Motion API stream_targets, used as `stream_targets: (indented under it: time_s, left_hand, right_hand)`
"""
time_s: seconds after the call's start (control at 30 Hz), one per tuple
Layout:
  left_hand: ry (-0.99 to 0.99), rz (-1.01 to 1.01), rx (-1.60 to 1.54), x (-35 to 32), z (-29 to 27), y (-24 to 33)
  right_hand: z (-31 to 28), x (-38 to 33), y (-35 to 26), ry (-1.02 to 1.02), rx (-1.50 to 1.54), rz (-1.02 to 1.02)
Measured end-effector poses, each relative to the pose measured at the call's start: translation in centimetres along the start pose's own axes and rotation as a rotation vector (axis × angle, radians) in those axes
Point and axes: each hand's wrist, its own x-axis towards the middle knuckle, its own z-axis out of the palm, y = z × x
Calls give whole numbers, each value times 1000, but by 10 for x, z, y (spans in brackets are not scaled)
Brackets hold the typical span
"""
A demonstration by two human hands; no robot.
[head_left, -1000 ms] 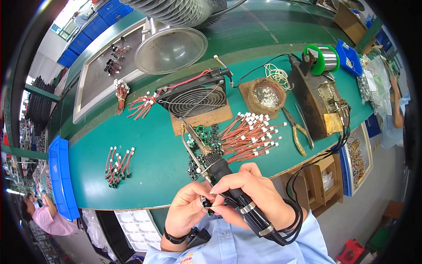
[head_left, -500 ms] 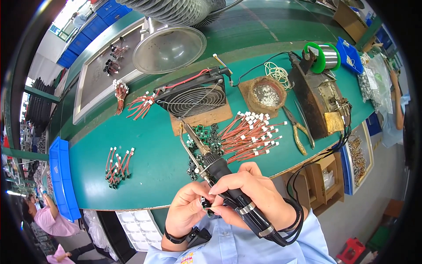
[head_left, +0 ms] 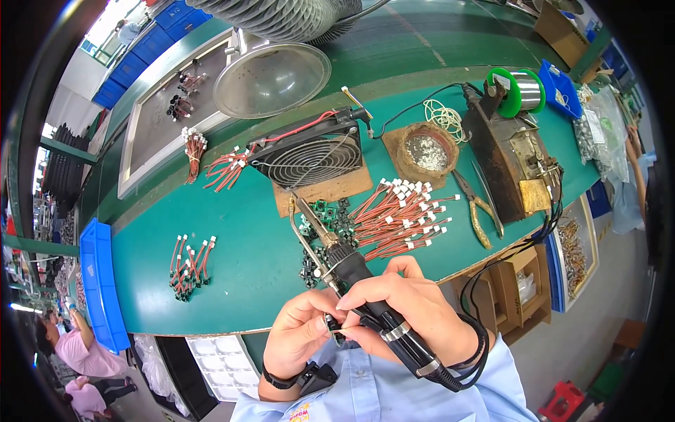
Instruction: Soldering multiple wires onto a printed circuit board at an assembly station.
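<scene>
Close to my body, my left hand (head_left: 295,336) pinches a small black-and-green electronic part (head_left: 334,328) between thumb and fingertips. My right hand (head_left: 416,309) is wrapped round a soldering iron (head_left: 348,266) with a thin metal tube along its side. The iron's tip points away from me, over the bench. The right thumb and fingertip also reach the part, and whether they grip a wire there is hard to see. Just beyond the hands lies a heap of small dark and green parts (head_left: 339,219), beside many red-brown wires with white connectors (head_left: 404,216).
A fan (head_left: 309,156) stands on a wooden board behind the iron. To the right are a solder dish (head_left: 426,152), pliers (head_left: 481,214), a solder spool (head_left: 520,92) and a metal box (head_left: 505,158). Wired parts (head_left: 188,273) lie left, near a blue tray (head_left: 102,285).
The small part has turned slightly between my fingertips, showing less green. Both hands and the iron stay almost where they were. At the far left, a person in pink has shifted.
</scene>
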Motion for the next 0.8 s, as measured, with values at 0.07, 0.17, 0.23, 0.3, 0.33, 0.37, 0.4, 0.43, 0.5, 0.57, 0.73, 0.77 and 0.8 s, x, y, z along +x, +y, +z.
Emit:
stream_targets:
  time_s: [0.07,0.17,0.23,0.3,0.33,0.37,0.4,0.43,0.5,0.57,0.73,0.77,0.8]
  left_hand:
    - [-11,20,60,1,0,1]
    - [-14,41,93,1,1,1]
    - [-8,61,100,1,3,1]
    - [-8,60,95,1,4,1]
    - [-6,60,89,1,4,1]
    - [-5,59,83,0,4,1]
    - [-6,59,84,0,4,1]
    - [-1,59,83,0,4,1]
    - [10,58,80,0,4,1]
    - [2,53,99,0,4,4]
    - [1,35,197,0,9,13]
    - [8,30,227,0,10,14]
    - [10,35,226,1,10,14]
  right_hand:
    - [0,0,1,-1,-5,3]
    - [-1,1,1,-5,-4,6]
    - [-1,1,1,-10,4,10]
    - [-1,1,1,-9,3,11]
    - [0,1,1,-9,2,13]
    - [0,1,1,-8,1,15]
    - [0,1,0,-7,1,15]
    - [0,1,0,-7,6,17]
    - [-1,1,-1,-8,15,23]
    - [-2,1,-1,-20,3,14]
    - [-8,2,3,-77,-16,-37]
    - [-9,3,3,-94,-13,-54]
    - [-9,3,3,-98,-14,-56]
